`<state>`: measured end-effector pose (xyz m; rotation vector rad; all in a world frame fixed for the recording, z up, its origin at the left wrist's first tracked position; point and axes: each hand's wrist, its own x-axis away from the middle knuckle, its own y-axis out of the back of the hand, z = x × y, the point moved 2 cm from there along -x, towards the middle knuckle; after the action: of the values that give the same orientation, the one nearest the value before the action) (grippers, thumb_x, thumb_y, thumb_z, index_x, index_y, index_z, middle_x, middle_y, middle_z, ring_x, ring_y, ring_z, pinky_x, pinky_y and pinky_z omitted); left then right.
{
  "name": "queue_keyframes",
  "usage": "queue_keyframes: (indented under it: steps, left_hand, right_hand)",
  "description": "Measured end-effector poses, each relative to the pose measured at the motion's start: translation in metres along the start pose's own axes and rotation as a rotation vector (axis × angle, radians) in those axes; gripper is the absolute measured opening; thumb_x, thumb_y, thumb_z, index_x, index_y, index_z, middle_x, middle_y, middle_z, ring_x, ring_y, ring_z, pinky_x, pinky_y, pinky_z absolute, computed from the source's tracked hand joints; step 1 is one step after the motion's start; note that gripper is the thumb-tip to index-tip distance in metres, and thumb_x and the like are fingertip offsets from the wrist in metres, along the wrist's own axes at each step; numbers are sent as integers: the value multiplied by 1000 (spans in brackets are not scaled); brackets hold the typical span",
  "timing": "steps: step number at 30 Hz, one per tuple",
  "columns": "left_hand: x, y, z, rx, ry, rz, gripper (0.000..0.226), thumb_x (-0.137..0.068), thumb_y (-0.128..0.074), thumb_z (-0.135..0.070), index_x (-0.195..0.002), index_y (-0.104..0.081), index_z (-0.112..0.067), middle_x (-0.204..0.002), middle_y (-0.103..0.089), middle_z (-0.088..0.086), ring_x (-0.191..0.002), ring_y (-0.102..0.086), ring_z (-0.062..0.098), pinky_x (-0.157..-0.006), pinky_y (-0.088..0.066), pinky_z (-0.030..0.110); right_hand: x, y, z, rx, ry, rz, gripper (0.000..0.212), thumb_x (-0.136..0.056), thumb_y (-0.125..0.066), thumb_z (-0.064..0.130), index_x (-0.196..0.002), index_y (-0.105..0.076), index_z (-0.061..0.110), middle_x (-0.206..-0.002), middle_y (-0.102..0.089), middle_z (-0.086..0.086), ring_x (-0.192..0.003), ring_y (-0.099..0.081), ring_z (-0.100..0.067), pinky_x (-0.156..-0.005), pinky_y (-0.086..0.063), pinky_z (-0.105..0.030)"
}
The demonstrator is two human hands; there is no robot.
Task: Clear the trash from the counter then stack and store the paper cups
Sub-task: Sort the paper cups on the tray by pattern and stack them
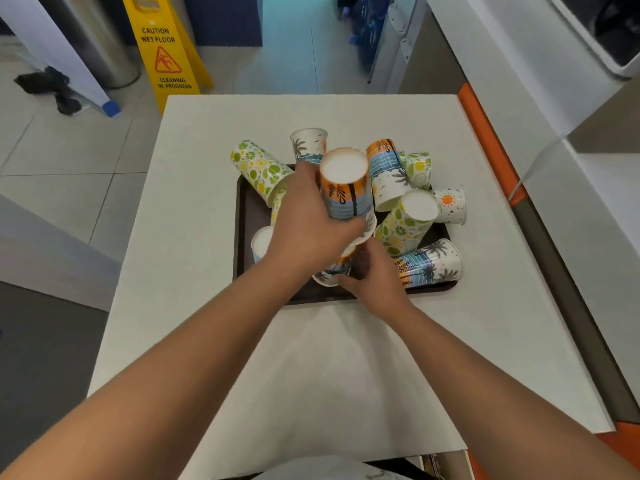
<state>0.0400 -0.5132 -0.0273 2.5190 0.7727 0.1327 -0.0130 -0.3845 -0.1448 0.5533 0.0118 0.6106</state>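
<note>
A dark tray [244,209] on the white counter [194,244] carries several printed paper cups lying in a loose heap. My left hand [308,220] grips an orange and blue striped cup [346,188], held bottom-up above the tray's middle. Just below it my right hand [374,275] holds another striped cup [334,270] lying near the tray's front edge, partly hidden by both hands. A lime-print cup [258,168] leans over the tray's back left corner. A second lime-print cup [407,221] and a palm-print cup [429,263] lie at the right.
A yellow wet-floor sign [162,46] and a steel bin [100,36] stand on the tiled floor beyond the counter. An orange-edged unit [485,133] runs along the counter's right side. White paper covers the counter in front of the tray.
</note>
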Motion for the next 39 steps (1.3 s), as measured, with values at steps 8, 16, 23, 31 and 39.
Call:
queue_keyframes:
  steps: [8, 16, 23, 31, 39]
  left_hand:
    - [23, -39, 37, -51, 43, -75, 59, -70, -80, -23, -114, -41, -17, -112, -51, 1, -98, -53, 13, -76, -38, 19]
    - [37, -58, 70, -76, 111, -32, 68, -74, -80, -21, -129, -41, -9, -124, -49, 8, -116, -51, 21, -95, -44, 30]
    - [44, -68, 88, -113, 222, 42, 62, -74, -80, -15, -124, -43, -11, -124, -54, 6, -115, -53, 20, -86, -42, 24]
    - [43, -54, 67, -98, 264, 110, 85, -78, -79, -19, -146, -30, -9, -147, -43, 6, -134, -42, 20, -99, -34, 22]
    - [30, -9, 15, -94, 140, 26, 85, -74, -82, -30, -144, -36, -18, -146, -45, -3, -134, -41, 13, -106, -36, 29]
  right_hand:
    - [20, 43, -10, 120, -39, -55, 65, -76, -76, 8, -134, -49, 15, -124, -57, 5, -107, -55, -7, -89, -44, -19]
    - [24, 73, -15, 660, 139, -5, 51, -84, -61, 6, -132, -52, 20, -130, -54, -2, -120, -45, -23, -90, -45, -38]
    - [16, 77, -13, 1030, 184, 192, 64, -82, -57, 1, -141, -39, 20, -139, -46, -2, -128, -39, -24, -99, -35, -37]
    - [8, 73, -21, 1162, 228, 238, 63, -85, -57, 5, -143, -36, 17, -140, -46, -5, -126, -38, -26, -101, -35, -37]
    - [18, 84, 13, 850, 271, 110, 57, -79, -66, 26, -133, -48, 23, -126, -53, 3, -116, -44, -19, -89, -38, -32]
